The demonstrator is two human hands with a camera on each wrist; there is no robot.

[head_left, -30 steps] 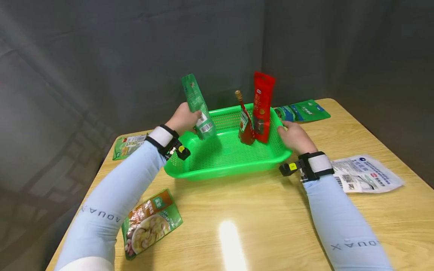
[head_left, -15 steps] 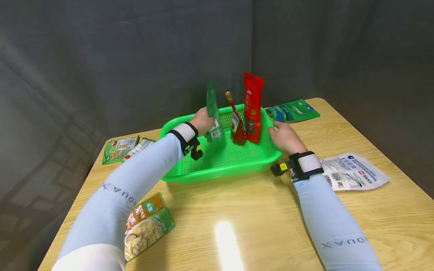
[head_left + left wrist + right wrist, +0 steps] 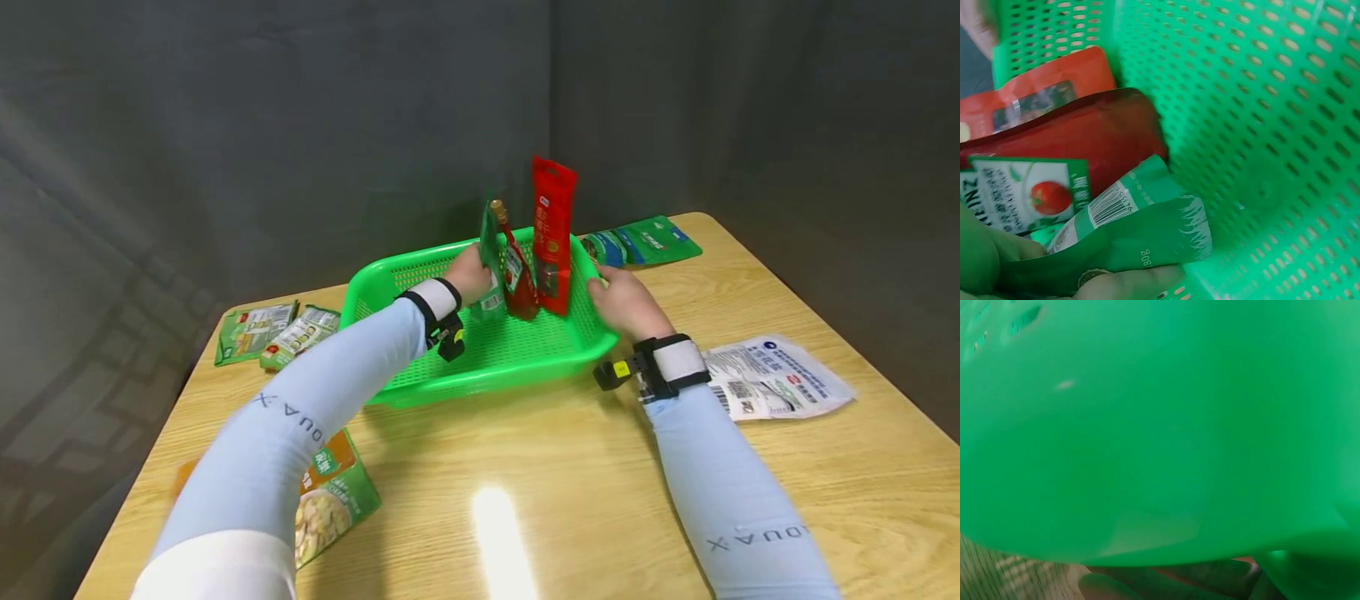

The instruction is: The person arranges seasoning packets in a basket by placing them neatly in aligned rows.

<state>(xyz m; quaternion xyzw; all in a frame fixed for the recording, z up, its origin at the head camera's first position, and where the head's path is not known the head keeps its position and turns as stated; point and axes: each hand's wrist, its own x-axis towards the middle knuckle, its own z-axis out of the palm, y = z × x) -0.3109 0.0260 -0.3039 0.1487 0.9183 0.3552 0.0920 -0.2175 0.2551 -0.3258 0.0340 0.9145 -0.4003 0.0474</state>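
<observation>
My left hand (image 3: 468,275) holds a green pouch (image 3: 490,237) upright inside the green plastic basket (image 3: 480,383). In the left wrist view, fingers and thumb pinch this pouch (image 3: 1141,234), its bottom end close to the basket floor. Just right of it leans a red Heinz ketchup bottle or pouch (image 3: 520,287) with a gold cap, bearing a tomato label. A tall red packet (image 3: 553,225) with a small window stands beyond that, against the right end. Over the basket's right rim my right hand (image 3: 628,304) is hooked; the right wrist view shows its curled fingers (image 3: 1172,581) under the rim.
Two green packets (image 3: 255,331) lie left of the basket. A green-and-orange food packet (image 3: 337,500) is partly covered by my left forearm. Behind the right end lies a green-and-blue pouch (image 3: 641,242), and a white printed bag (image 3: 776,379) is at the right.
My left hand has carried the green pouch rightward and lower, from the basket's left side to beside the ketchup. The right hand keeps its hold on the rim; the view has shifted slightly.
</observation>
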